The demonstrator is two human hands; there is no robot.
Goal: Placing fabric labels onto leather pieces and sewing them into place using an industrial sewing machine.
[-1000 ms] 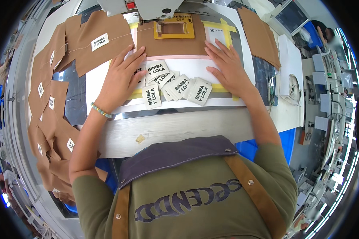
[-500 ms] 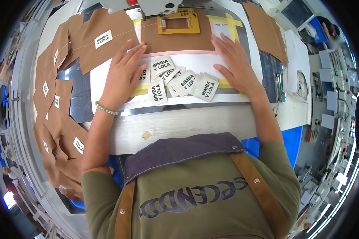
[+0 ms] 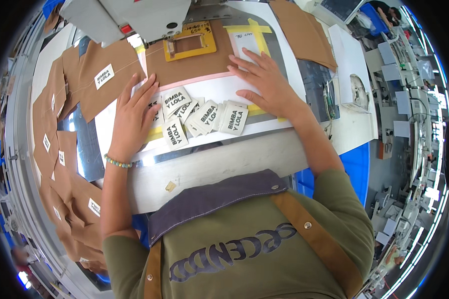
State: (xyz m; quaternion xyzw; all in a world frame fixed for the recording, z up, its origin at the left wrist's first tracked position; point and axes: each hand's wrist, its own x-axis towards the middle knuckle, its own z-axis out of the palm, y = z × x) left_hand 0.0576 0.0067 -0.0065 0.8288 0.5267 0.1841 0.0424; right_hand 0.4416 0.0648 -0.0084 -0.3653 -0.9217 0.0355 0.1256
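My left hand (image 3: pixel 133 116) lies flat, fingers spread, on the left end of a white card (image 3: pixel 212 89) with a pink top edge. My right hand (image 3: pixel 267 82) presses flat on the right end of the same card. Between the hands lies a loose pile of several white woven labels (image 3: pixel 204 117) with dark print. Just beyond the card a brown fabric piece (image 3: pixel 194 65) sits under a yellow rectangular frame (image 3: pixel 190 46) below the grey sewing machine head (image 3: pixel 134 17). Neither hand holds anything.
Several brown fabric pieces with sewn white labels (image 3: pixel 80 84) overlap along the left side of the table. More brown pieces (image 3: pixel 304 32) lie at the back right. A metal plate (image 3: pixel 87 144) is set in the white table (image 3: pixel 219 164). Other workstations (image 3: pixel 409 99) stand at right.
The view has shifted so the table sits lower in the picture. Both hands stay flat on the white card, and the labels lie as before.
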